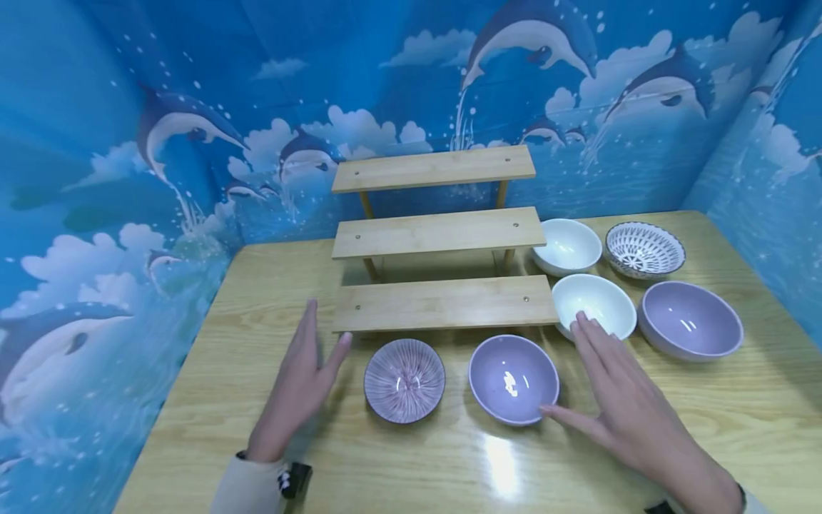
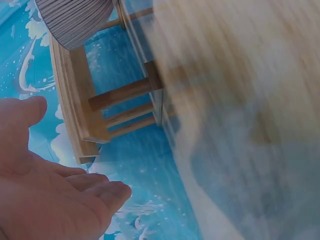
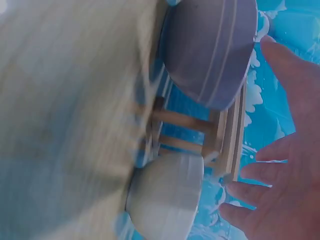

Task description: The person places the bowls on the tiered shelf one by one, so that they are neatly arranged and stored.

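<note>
While I read the head view first, I note six bowls and a three-step wooden riser (image 1: 443, 303) on a wooden table (image 1: 738, 414). The riser's long axis runs left to right across the table, its steps climbing toward the dolphin-printed backdrop (image 1: 96, 178). My left hand (image 1: 302, 382) hovers flat, fingers straight and close together with the thumb apart, pointing toward the lowest step; it touches nothing I can confirm. Just to its right sits the striped purple bowl (image 1: 404, 380), upright, mouth up, empty. My right hand (image 1: 626, 403) is flat with fingers slightly spread, thumb tip at the rim of the plain lilac bowl (image 1: 512, 378), also upright and empty; whether the thumb truly touches I cannot tell. Its fingertips overlap the near rim of a white bowl (image 1: 594, 303). Further right stands a larger lilac bowl (image 1: 690, 319); behind are a second white bowl (image 1: 566, 246) and a patterned bowl (image 1: 645, 249). All are upright and empty.

Left wrist view: the left hand (image 2: 45, 195) shows an open palm, fingers together, holding nothing. The striped purple bowl (image 2: 75, 20) shows at the top edge, next to the wooden riser (image 2: 80, 105). The table surface is blurred.

Right wrist view: the right hand (image 3: 285, 175) is open, fingers separated, gripping nothing. The plain lilac bowl (image 3: 212, 50) lies just beside the thumb; the white bowl (image 3: 167, 197) sits near the fingertips, with the wooden riser (image 3: 227, 135) between them.
</note>
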A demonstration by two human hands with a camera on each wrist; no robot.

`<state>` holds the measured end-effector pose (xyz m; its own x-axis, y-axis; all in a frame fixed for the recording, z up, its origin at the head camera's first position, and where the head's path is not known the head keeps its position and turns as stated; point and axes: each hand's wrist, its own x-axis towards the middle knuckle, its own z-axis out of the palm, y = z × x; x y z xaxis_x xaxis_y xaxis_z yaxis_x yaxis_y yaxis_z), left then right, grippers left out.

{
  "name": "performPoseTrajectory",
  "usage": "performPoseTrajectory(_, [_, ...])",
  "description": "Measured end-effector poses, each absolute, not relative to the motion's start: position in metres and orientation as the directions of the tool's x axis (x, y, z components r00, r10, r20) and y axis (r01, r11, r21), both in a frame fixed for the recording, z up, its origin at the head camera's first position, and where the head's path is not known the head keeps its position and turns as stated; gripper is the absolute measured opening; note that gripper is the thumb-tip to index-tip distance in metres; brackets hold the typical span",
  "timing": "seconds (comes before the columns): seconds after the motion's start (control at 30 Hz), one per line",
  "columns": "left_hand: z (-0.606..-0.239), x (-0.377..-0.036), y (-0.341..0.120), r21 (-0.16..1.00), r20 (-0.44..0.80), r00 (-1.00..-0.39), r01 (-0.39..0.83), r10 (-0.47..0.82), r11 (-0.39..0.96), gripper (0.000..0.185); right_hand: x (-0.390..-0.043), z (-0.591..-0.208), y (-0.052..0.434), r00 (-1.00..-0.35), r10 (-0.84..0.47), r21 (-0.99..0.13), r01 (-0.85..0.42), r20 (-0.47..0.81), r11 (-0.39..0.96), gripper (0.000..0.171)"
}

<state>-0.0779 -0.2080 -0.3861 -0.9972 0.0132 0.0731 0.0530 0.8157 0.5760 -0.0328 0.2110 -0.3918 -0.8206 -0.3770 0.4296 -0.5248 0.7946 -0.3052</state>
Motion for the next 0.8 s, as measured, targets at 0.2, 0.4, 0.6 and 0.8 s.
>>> performPoseTrajectory(0.2, [-0.390, -0.085, -0.210, 0.671, 0.006, -1.000, 0.012, 0.010, 0.742, 0.081, -0.029, -0.396, 0.201, -0.818, -0.402, -0.321, -0.543, 0.413, 0.776, 0.116])
performPoseTrajectory(0.4, [-0.391, -0.095, -0.208, 0.809, -0.057, -0.998, -0.027, 0.032, 0.588, 0.082, -0.025, -0.401, 0.191, -0.845, -0.406, -0.397, -0.526, 0.349, 0.752, 0.120])
performPoseTrajectory(0.6, [-0.397, -0.103, -0.207, 0.879, -0.087, -0.995, -0.059, 0.039, 0.473, 0.081, -0.026, -0.404, 0.180, -0.894, -0.363, -0.483, -0.447, 0.262, 0.753, 0.123])
performPoseTrajectory(0.8, [-0.399, -0.109, -0.200, 0.889, -0.183, -0.983, -0.170, -0.009, 0.425, 0.087, -0.030, -0.408, 0.171, -0.914, -0.313, -0.574, -0.406, 0.259, 0.711, 0.127])
